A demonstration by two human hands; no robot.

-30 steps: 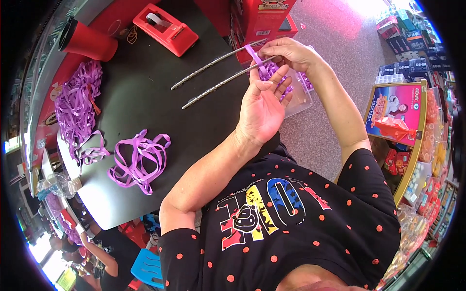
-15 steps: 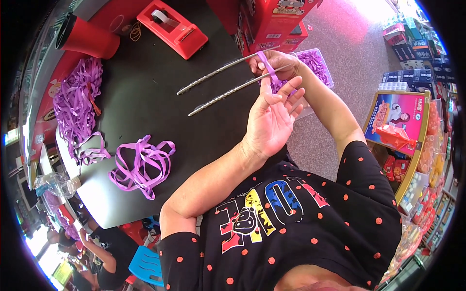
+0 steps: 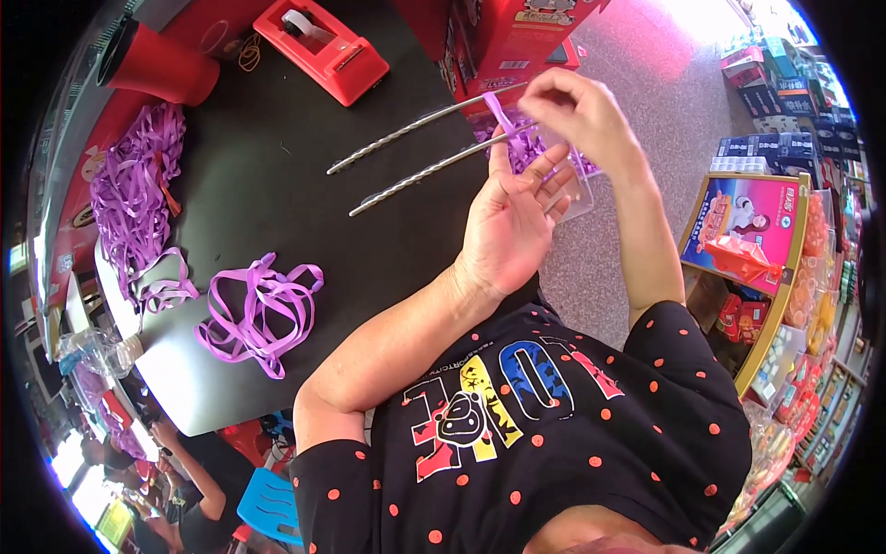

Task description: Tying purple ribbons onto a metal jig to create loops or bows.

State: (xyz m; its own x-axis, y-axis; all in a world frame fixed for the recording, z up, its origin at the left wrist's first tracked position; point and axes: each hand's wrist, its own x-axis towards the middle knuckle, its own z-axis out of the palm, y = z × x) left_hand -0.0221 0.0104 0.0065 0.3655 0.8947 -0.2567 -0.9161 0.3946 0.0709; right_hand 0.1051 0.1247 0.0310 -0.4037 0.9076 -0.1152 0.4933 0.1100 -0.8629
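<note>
Two long metal rods with twisted ends, an upper rod [image 3: 406, 129] and a lower rod [image 3: 415, 178], reach out side by side above the dark table. A purple ribbon [image 3: 497, 113] runs across both near their right ends. My left hand [image 3: 510, 226] is palm up with its fingers spread, and its index fingertip touches the ribbon at the lower rod. Just right of the rods' ends is my right hand [image 3: 586, 115], its fingers curled together and slightly blurred. Whatever they pinch is hidden. Behind the hands, a clear plastic box [image 3: 580, 198] contains purple ribbon pieces.
On the table [image 3: 268, 185] lie a loose ribbon tangle [image 3: 258, 314] and a larger ribbon heap [image 3: 138, 194]. A red tape dispenser [image 3: 323, 51] and red cup [image 3: 161, 65] stand at the back. Red boxes [image 3: 503, 46] rise beyond my hands. Another person's arm [image 3: 198, 480] shows lower left.
My right hand has moved off the ribbon and rods, up and to the right. My left hand stays under the rods with its fingers spread.
</note>
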